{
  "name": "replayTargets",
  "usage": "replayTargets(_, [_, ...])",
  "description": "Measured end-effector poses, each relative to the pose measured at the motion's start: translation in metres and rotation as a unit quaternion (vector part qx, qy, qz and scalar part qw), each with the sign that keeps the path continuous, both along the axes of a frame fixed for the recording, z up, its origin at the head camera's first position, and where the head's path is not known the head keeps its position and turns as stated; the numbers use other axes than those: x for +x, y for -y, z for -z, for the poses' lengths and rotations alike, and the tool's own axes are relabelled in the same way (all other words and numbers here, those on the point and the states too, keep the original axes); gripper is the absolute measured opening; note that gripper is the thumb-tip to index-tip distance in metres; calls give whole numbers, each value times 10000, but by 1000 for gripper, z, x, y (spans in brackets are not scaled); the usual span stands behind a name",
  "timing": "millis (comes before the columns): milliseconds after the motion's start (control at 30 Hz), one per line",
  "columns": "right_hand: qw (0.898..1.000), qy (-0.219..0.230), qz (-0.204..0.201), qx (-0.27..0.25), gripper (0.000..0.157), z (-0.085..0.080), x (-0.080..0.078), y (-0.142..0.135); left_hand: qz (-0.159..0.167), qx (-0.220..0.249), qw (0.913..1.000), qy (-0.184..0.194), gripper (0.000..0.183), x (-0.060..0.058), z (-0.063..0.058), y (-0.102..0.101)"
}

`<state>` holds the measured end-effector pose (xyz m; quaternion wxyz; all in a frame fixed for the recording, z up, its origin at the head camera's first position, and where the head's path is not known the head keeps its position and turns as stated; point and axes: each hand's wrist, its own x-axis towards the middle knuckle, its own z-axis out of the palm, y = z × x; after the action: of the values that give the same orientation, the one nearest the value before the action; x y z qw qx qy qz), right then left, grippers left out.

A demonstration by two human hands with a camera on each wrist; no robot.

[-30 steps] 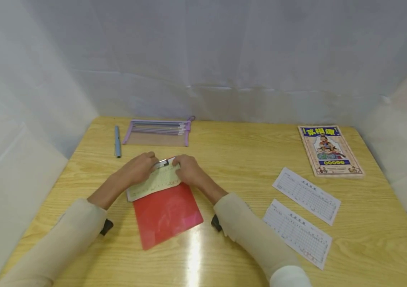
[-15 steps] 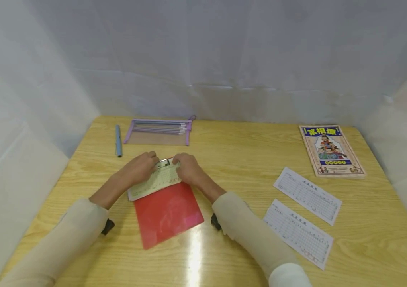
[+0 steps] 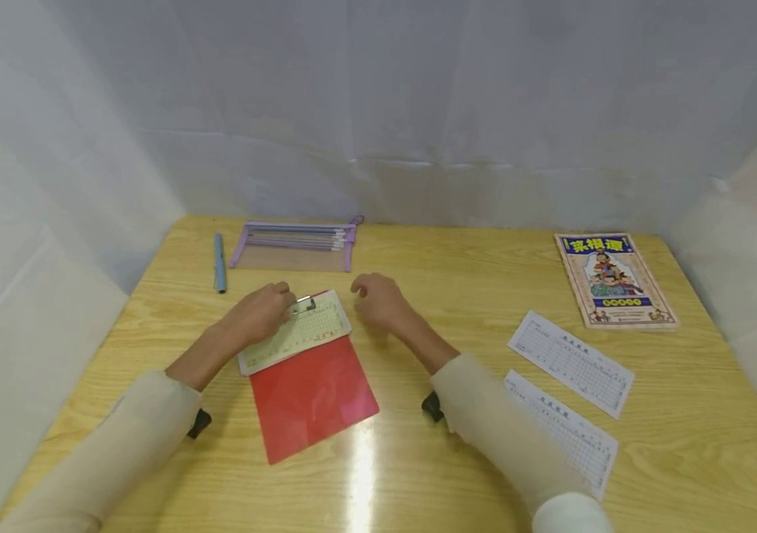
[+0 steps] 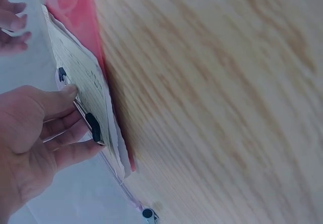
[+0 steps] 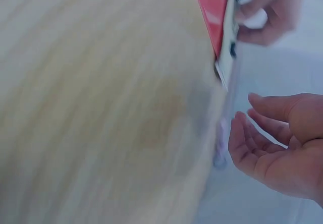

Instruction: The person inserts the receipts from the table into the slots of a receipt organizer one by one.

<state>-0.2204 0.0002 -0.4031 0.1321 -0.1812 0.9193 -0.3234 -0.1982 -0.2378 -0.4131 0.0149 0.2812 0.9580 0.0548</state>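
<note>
A red clipboard point(image 3: 315, 400) lies tilted on the table, with yellowish printed slips point(image 3: 315, 329) across its upper part under a metal clip point(image 3: 304, 301). My left hand point(image 3: 262, 314) is at the clip's left end. In the left wrist view, that hand's thumb and fingers pinch the clip point(image 4: 79, 108) with its black end caps. Just right of the clipboard, my right hand point(image 3: 381, 303) hovers apart from it. The right wrist view has this right hand point(image 5: 285, 143) with fingers loosely bent and nothing between them. Part of the slips is hidden behind the left hand.
Two white printed slips point(image 3: 572, 363) lie to the right, the nearer one partly covered by the right sleeve. Beyond them is an illustrated book point(image 3: 612, 277). A blue pen point(image 3: 220, 263) and a purple-edged mesh pencil pouch point(image 3: 292, 255) lie at the back left.
My right hand has let go of the slips' right end and moved right, away from the clipboard. The left hand stays at the clip.
</note>
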Motion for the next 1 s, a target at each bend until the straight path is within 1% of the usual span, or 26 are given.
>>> replayTargets(133, [9998,-143,-37,-153,33,-13,3,-42,29,-17,10000,-42,15,-1,-1,-1])
replayTargets(233, [9995,-264,-38,-195,35,-21,10,-79,37,-37,10000,-45,16,-2,-1,-2])
replayTargets(300, [9993,-303,17,-198,37,-24,16,-106,43,-64,10000,-40,16,-2,0,-2])
replayTargets(500, [9985,-415,359,52,41,-20,41,-188,7,-156,9999,42,18,-1,-2,0])
replayTargets(633, [9968,-292,698,262,44,-21,61,-233,19,-150,9999,42,19,-1,-3,3])
replayTargets(733, [9935,-220,1025,444,47,-21,73,-260,32,-99,9999,46,20,-2,-3,4])
replayTargets(833, [9887,-134,1328,683,53,-18,80,-285,23,-23,9999,110,21,-4,-2,2])
replayTargets(933, [9835,138,1560,907,61,-12,85,-307,-1,91,9998,198,22,-5,-2,-3])
replayTargets(1000, [9807,315,1627,1039,66,-6,87,-320,-16,171,9996,223,21,-7,-1,-6])
